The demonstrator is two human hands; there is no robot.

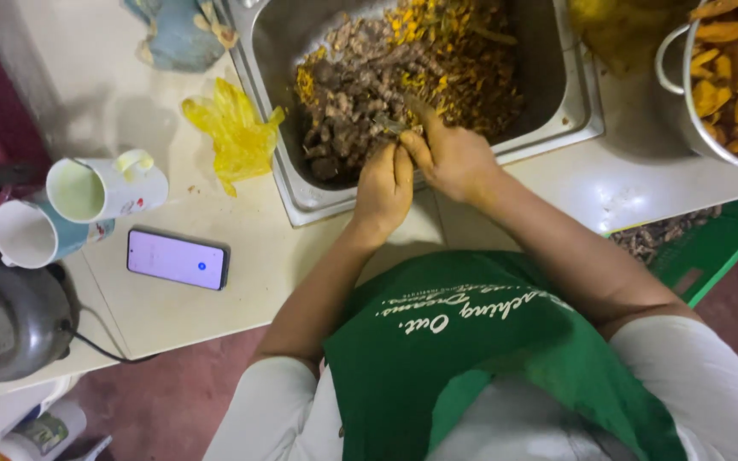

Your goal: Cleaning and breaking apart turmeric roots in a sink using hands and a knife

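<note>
Left hand (383,189) and right hand (453,158) meet at tray (277,137) near edge, fingers pinching small dark root piece (389,128) over pile (403,77). Piece likely light, stiff, knobbly, stain-slick; hold by ends, fingertip grip.

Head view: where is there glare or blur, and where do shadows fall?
Head view: glare washes out the white counter right of the metal tray; the left hand and right hand look slightly soft; the two mugs cast a shadow on the counter behind them; the phone screen glows; the straight counter edges bend near the corners.
</note>
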